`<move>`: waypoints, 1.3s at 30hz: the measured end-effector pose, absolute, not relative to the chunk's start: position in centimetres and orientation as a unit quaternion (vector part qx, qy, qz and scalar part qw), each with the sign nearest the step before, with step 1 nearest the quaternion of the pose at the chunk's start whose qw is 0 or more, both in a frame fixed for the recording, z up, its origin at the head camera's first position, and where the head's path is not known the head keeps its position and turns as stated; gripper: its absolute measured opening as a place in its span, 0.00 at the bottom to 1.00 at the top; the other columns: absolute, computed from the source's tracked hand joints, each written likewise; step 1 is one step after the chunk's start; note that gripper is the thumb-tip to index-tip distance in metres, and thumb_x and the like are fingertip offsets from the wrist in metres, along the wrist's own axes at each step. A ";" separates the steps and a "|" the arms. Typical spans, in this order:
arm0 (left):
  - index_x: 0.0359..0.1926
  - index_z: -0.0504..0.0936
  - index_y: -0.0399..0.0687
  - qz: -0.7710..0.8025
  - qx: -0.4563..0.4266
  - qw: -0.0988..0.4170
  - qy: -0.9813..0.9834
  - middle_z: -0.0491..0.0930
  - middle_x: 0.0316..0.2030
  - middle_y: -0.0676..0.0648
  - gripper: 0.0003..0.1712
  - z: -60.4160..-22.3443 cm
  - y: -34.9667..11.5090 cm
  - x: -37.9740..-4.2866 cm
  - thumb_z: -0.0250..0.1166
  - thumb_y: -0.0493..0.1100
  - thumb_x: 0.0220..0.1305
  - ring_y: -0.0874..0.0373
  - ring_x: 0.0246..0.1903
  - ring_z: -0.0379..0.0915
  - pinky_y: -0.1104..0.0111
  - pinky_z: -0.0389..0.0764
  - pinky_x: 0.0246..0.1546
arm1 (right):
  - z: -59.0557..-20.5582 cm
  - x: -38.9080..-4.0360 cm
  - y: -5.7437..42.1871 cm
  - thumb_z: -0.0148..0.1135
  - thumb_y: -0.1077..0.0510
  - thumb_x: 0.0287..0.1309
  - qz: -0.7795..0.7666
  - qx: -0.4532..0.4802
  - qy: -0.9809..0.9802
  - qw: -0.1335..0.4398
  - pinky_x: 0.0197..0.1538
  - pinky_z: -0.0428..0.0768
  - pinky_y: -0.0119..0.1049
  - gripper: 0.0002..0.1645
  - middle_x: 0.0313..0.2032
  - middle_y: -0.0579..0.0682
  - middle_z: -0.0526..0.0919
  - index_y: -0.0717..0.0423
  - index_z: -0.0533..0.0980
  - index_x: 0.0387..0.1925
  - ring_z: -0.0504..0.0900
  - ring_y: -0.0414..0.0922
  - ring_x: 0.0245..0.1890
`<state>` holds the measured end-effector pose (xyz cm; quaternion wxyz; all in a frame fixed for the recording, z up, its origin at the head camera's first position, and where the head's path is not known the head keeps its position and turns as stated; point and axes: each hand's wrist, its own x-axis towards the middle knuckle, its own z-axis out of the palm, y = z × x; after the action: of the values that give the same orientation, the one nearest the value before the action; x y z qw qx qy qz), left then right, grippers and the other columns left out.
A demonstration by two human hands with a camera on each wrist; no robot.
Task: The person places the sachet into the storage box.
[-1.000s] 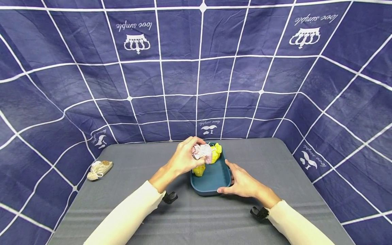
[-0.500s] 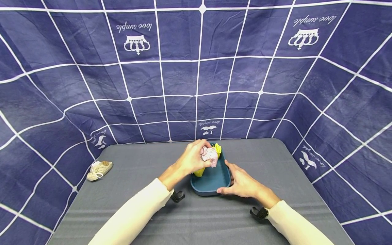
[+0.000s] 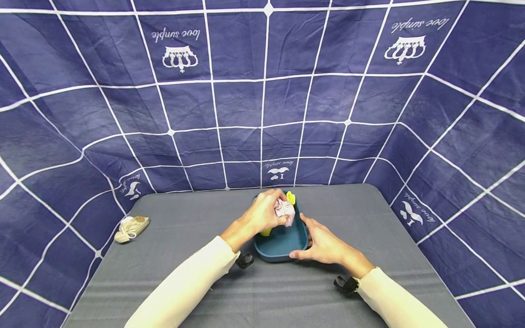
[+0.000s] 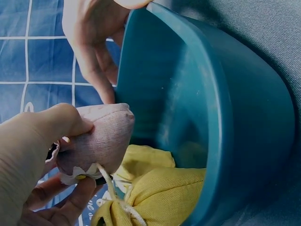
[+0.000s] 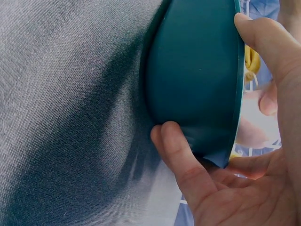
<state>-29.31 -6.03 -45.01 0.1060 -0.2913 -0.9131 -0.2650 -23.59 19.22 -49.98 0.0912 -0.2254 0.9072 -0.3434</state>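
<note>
My left hand [image 3: 264,214] pinches a small pale pink drawstring pouch [image 3: 285,212] over the teal plastic box [image 3: 280,246]. The left wrist view shows its rounded cloth end, with thumb on one side and fingers under the gathered, white-trimmed neck. Two yellow drawstring pouches lie inside the box: a nearer one [image 4: 169,193] and one behind it [image 4: 143,162], both partly hidden. With the thumb at the rim and fingers against the outer wall, my right hand [image 3: 326,243] grips the box's right side.
Far to the left on the grey-covered table [image 3: 197,209] lies a beige drawstring pouch [image 3: 132,229] with a white cord. A blue cloth [image 3: 242,105] with white grid lines hangs behind the table and along both sides.
My left hand has carried the pink pouch rightward and slightly nearer over the box, covering more of the yellow pouches. The right hand has kept its place on the box.
</note>
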 end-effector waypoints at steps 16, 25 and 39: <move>0.54 0.87 0.48 -0.226 -0.278 0.089 -0.929 0.92 0.46 0.44 0.26 -45.8 -5.0 -29.7 0.89 0.44 0.58 0.50 0.46 0.88 0.57 0.92 0.48 | -49.9 -23.5 19.2 0.91 0.34 0.55 -0.339 -0.220 0.910 0.093 0.66 0.90 0.44 0.82 0.82 0.77 0.69 0.70 0.53 0.91 0.94 0.41 0.51; 0.55 0.88 0.47 -0.212 -0.289 0.084 -0.930 0.93 0.47 0.44 0.28 -45.9 -4.6 -29.5 0.91 0.45 0.56 0.48 0.48 0.90 0.55 0.91 0.53 | -50.0 -23.5 19.2 0.92 0.35 0.54 -0.335 -0.227 0.911 0.083 0.69 0.89 0.46 0.83 0.80 0.77 0.71 0.71 0.53 0.91 0.94 0.41 0.51; 0.71 0.85 0.44 -0.220 -0.288 0.061 -0.930 0.90 0.60 0.39 0.42 -45.6 -5.1 -28.9 0.90 0.50 0.58 0.41 0.60 0.90 0.50 0.91 0.65 | -50.1 -23.6 19.3 0.92 0.35 0.56 -0.344 -0.234 0.905 0.083 0.63 0.91 0.37 0.82 0.80 0.75 0.72 0.72 0.54 0.91 0.93 0.44 0.55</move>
<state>-28.91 -5.08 -45.56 0.0613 -0.2881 -0.9300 -0.2200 -23.61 19.29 -50.08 0.0832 -0.2343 0.9055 -0.3439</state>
